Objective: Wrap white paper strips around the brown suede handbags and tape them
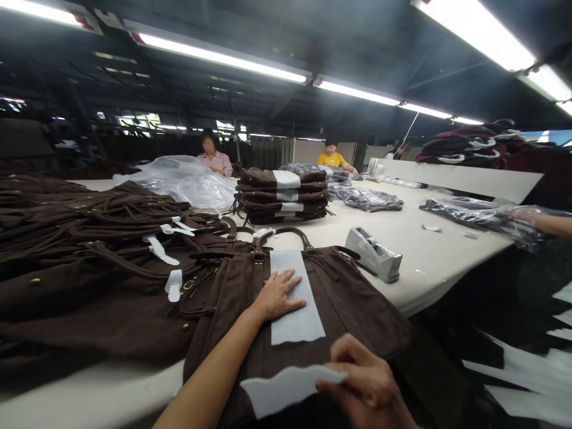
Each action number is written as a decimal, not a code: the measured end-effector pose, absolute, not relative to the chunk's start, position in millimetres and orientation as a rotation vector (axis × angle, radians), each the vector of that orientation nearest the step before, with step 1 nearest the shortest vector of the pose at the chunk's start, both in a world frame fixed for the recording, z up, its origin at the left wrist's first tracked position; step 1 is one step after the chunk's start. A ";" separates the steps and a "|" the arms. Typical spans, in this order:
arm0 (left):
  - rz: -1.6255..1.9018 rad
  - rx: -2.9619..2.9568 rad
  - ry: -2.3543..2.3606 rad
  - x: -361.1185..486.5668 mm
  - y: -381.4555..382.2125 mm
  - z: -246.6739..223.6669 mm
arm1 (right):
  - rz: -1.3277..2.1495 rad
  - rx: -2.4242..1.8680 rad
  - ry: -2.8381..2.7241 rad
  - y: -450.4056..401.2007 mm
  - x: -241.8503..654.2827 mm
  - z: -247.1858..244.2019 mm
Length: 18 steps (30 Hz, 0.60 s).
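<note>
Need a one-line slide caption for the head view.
Left hand spread on a white strip atop a brown bag; right hand pinching a wavy-edged white piece.

1 cam, head-worn: wearer's POV, wide, facing fwd & angled dn. Brown bag point(357, 292) v. close at btm ctr; worktop point(442, 256) runs away mid-dist; ceiling lights point(223, 58) up top.

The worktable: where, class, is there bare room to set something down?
Bare tabletop shows between the tape dispenser and the plastic-wrapped bags behind it, and near left, below the brown bag pile. That pile crowds the left; the flat bag, left hand and right hand crowd front middle.
</note>
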<state>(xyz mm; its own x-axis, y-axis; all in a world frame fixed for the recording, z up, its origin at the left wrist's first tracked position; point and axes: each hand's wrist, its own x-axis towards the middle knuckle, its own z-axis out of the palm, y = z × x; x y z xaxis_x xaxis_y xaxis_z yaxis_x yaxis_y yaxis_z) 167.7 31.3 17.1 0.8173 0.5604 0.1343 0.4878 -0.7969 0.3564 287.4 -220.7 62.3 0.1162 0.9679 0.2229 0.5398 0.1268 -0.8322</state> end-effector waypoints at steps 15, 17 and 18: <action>0.256 2.625 0.808 162.3 38.2 11.9 | 1.097 -1.395 -0.826 -125.5 300.3 10.0; 0.290 2.620 0.792 157.1 32.6 12.7 | 1.031 -1.366 -0.748 -125.8 297.8 6.9; 0.305 2.618 0.783 154.3 29.8 13.7 | 0.994 -1.353 -0.720 -125.6 296.4 4.2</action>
<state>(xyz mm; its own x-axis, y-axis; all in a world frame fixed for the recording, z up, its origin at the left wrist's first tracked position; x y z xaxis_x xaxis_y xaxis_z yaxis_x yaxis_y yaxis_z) 154.3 29.8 13.7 0.8201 0.5643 0.0943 0.4795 -0.7679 0.4248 296.4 -125.6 4.2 0.4341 0.8923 -0.1239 -0.1604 -0.0588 -0.9853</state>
